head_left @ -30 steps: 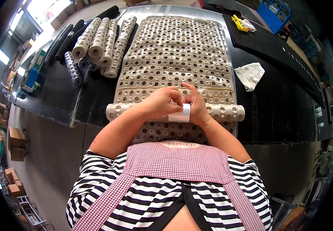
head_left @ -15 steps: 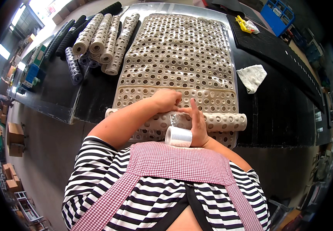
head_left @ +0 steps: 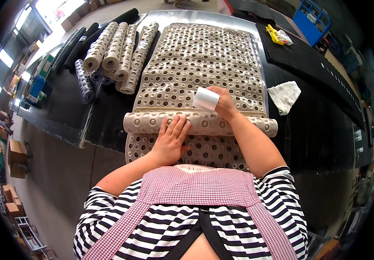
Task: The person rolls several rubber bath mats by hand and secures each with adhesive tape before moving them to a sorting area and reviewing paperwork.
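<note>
A beige mat full of round holes is rolled into a tube that lies across the stacked flat mats. My left hand rests on this tube with its fingers stretched out and holds nothing. My right hand is closed around a roll of clear film, just above the tube and right of its middle. The fingers on the far side of the film roll are partly hidden.
Several rolled beige mats lie at the left, beside a bluish rolled mat and black rolls. To the right are a white cloth, a black slab and a yellow holder. The table's near edge shows.
My right hand has lifted the film roll away from my body to above the tube. My left hand has come back from the tube's far side and now lies flat on it.
</note>
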Tool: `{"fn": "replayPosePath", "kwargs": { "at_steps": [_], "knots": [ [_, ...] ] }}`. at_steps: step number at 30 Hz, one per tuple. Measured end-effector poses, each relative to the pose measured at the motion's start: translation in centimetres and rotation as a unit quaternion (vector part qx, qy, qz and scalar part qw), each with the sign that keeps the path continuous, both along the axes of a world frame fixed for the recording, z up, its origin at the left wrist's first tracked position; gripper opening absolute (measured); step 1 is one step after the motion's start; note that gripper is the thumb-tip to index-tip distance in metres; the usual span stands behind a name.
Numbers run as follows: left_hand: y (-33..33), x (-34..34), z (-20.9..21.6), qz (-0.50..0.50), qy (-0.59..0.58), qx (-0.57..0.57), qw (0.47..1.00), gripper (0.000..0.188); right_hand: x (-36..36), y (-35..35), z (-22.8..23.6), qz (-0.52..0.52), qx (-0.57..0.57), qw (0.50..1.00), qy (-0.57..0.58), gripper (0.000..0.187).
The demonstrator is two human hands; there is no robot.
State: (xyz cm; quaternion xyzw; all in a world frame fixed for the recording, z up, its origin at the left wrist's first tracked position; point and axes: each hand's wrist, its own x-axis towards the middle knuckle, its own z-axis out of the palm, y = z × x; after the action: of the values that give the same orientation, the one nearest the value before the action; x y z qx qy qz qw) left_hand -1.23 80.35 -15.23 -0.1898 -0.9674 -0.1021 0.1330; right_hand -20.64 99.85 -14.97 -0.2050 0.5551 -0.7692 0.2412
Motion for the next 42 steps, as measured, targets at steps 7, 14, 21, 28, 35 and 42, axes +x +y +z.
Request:
{"fn": "replayPosePath", "kwargs": {
  "at_steps": [7,14,21,28,35,42],
  "knots": [
    [-2.8,-13.7,4.0,0.063,-0.176,-0.037,0.982,0.096,4.7,0.5,2.3,0.018,0.062,0.992,0.112,0.028],
    [-5.8,-21.6,4.2,-0.081,-0.196,0.033,0.977,0.065,-0.2,-1.0,-1.1,-0.114,0.247,0.837,0.475,0.032],
    [-4.2,-20.0,-2.3,0.061,0.144,0.028,0.987,0.046,-10.6,-3.7,-2.9,-0.083,0.046,0.994,0.051,0.019],
    [-6.9,-23.3,-0.8,-0.082,0.104,0.016,0.991,0.078,-14.9,-4.5,-1.5,-0.094,0.033,0.995,0.005,0.017],
    [-6.1,-22.3,1.4,-0.076,0.043,0.042,0.995,0.046,-8.5,-2.6,2.2,-0.072,0.047,0.996,0.029,0.02],
    [-2.7,-8.6,4.7,-0.078,-0.224,0.09,0.967,0.041,9.4,3.7,2.7,-0.04,0.14,0.894,0.424,0.043]
  ]
}}
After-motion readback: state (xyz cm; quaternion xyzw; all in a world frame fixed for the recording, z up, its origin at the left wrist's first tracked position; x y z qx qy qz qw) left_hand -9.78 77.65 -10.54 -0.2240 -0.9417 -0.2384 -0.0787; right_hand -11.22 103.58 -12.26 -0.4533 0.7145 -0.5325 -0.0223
